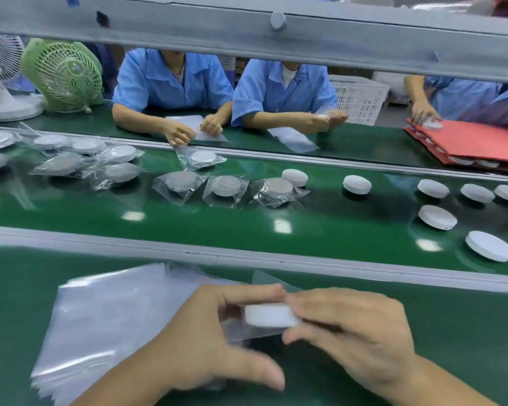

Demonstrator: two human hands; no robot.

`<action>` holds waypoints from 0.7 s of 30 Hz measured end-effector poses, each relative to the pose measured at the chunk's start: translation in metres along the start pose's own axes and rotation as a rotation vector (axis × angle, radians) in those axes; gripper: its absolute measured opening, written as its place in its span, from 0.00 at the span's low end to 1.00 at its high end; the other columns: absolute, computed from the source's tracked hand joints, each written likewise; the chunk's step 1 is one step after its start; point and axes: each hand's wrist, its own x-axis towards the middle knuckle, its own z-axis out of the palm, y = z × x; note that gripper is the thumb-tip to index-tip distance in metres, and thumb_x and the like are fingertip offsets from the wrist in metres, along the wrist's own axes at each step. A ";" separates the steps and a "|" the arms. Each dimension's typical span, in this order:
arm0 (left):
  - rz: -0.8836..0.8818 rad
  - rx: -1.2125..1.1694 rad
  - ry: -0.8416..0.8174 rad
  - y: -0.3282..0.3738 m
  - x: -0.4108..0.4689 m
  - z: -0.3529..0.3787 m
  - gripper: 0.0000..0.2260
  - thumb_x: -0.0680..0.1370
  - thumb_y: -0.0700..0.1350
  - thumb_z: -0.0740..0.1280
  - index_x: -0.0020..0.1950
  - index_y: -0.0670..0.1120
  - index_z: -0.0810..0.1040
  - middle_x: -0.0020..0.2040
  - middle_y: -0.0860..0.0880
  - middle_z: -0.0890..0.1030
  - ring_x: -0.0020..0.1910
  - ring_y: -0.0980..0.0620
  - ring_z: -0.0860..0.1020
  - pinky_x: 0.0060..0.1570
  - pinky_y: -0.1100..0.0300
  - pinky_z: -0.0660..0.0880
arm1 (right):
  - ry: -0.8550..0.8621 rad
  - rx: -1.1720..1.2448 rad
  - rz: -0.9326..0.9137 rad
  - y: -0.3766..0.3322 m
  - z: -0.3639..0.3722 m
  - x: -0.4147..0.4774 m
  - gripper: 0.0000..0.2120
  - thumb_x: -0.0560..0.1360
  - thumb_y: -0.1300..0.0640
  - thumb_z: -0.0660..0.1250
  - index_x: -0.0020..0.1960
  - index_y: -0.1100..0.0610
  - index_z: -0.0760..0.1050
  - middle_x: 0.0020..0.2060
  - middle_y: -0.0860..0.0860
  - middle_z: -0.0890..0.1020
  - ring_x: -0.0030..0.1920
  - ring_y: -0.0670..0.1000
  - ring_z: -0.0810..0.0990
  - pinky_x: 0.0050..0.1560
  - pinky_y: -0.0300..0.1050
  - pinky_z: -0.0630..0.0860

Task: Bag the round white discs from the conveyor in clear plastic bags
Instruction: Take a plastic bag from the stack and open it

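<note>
The white disc [269, 315] lies flat, long axis left to right, rim toward the camera, above the counter [458, 332]. The right hand [349, 332] pinches its right edge; the left hand [211, 332] curls at its left edge, its grip too blurred to tell

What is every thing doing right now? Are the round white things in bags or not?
held disc, gripped by the right hand; bagged or bare unclear
right hand, gripping the held disc
left hand, at the disc, grip blurred
bag stack, lying flat, empty
discs at the belt's fan end, bagged
discs at the belt's other end, bare, lying flat
green fan, upright; spinning unclear
</note>
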 end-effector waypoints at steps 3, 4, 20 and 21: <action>0.078 0.074 0.184 -0.001 0.000 0.016 0.32 0.62 0.57 0.83 0.63 0.68 0.77 0.57 0.61 0.84 0.56 0.59 0.82 0.55 0.67 0.77 | 0.146 0.178 0.367 0.000 0.007 0.007 0.10 0.69 0.41 0.79 0.44 0.47 0.88 0.52 0.41 0.87 0.61 0.48 0.83 0.59 0.46 0.80; 0.096 0.058 0.306 0.000 0.001 0.022 0.28 0.64 0.58 0.80 0.63 0.69 0.77 0.55 0.61 0.84 0.55 0.58 0.83 0.53 0.66 0.78 | 0.088 0.276 0.491 0.001 0.008 0.010 0.12 0.68 0.37 0.78 0.46 0.43 0.88 0.58 0.40 0.85 0.68 0.48 0.79 0.64 0.47 0.76; -0.013 1.090 -0.026 -0.013 0.007 -0.026 0.14 0.76 0.70 0.62 0.58 0.71 0.80 0.58 0.71 0.76 0.60 0.61 0.72 0.60 0.60 0.71 | -0.121 -0.425 0.925 0.192 -0.005 0.086 0.09 0.80 0.58 0.71 0.58 0.53 0.85 0.54 0.49 0.86 0.46 0.48 0.82 0.47 0.28 0.69; 0.023 1.101 -0.009 -0.014 0.008 -0.023 0.09 0.75 0.67 0.65 0.51 0.71 0.82 0.54 0.71 0.79 0.54 0.60 0.77 0.53 0.60 0.76 | -0.232 -0.413 0.955 0.202 -0.005 0.086 0.11 0.81 0.57 0.69 0.62 0.54 0.84 0.58 0.50 0.85 0.47 0.49 0.82 0.49 0.29 0.70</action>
